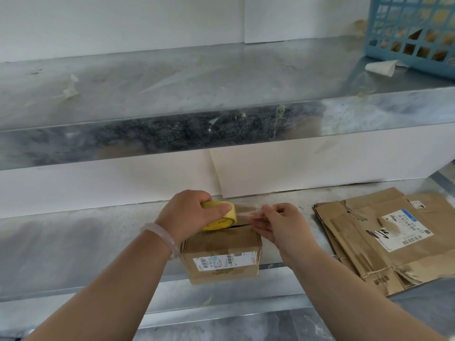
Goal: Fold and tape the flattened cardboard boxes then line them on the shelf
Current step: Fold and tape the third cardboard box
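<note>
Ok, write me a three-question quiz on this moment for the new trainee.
1. Which thing does the left hand grip? A) tape roll B) scissors C) marker
2. True or false: the stack of flattened boxes lies left of the folded box.
3. What does the right hand pinch?
Key: 1 A. 2 False, it lies to the right. 3 The strip of tape pulled from the roll.
</note>
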A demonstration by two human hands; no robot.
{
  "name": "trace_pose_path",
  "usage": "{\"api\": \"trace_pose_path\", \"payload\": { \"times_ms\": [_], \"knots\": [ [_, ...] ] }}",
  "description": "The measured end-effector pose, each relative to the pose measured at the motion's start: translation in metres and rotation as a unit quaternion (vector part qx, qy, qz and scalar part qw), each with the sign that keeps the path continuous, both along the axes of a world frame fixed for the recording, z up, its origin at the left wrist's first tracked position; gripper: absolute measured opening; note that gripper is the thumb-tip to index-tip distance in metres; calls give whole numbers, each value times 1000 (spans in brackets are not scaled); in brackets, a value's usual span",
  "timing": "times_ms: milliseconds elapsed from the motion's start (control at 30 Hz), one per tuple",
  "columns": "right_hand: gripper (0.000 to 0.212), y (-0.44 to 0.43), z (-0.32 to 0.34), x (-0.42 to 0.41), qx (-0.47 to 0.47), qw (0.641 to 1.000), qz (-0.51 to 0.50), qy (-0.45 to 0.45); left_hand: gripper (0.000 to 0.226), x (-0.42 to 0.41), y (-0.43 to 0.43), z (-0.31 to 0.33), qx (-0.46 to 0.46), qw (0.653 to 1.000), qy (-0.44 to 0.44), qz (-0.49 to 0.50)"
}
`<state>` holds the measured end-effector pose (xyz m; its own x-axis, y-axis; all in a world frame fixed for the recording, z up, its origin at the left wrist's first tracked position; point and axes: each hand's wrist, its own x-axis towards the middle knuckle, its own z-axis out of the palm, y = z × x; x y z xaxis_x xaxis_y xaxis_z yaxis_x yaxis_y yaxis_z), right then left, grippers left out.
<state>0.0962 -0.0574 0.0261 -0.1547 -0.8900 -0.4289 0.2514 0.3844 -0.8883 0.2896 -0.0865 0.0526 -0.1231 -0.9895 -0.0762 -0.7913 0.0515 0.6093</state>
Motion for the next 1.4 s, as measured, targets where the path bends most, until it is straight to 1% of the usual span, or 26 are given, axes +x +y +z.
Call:
{"api": "trace_pose_path", "payload": {
  "times_ms": [67,133,200,233,333,433,533,667,800,933,1000,1100,1133,1300,1400],
  "knots": [
    [14,-3,-2,-1,-3,1000,10,16,46,6,1,1,9,1000,25,-4],
    [18,-5,-4,-1,-6,1000,10,13,41,16,4,2,42,996,80,-25],
    [20,-4,-4,-1,-11,1000,9,9,26,27,9,3,78,987,134,-43],
    [19,-4,-4,-1,-13,1000,10,11,19,30,11,4,85,985,142,-49],
    [11,-3,-6,-1,-20,1000,0,16,17,32,9,2,42,991,119,-50],
    [7,-3,-8,-3,-11,1000,-20,4,14,24,5,3,12,996,70,-44],
    [7,-4,-8,-12,2,999,-40,-24,19,18,3,1,12,999,22,-45],
    [9,-1,-15,-37,-2,998,-59,9,30,5,-2,0,19,999,-19,-46],
    [11,4,-34,-40,56,998,-26,-31,27,-4,-2,0,22,996,-60,-58],
    [11,-2,-53,-27,95,993,6,-70,24,-4,-2,1,32,995,-77,-61],
    [12,-8,-63,-23,112,992,10,-61,24,-4,-4,1,32,994,-79,-62],
    [23,-13,-76,-18,140,988,12,-60,24,-6,-5,2,37,994,-85,-64],
    [24,-13,-78,-16,147,986,12,-71,25,-7,-4,2,40,993,-88,-65],
    [15,-10,-84,-9,177,971,7,-160,26,-5,-5,2,47,992,-87,-74],
    [28,-10,-89,-11,192,965,14,-180,29,-3,-5,1,55,990,-98,-85]
  ]
}}
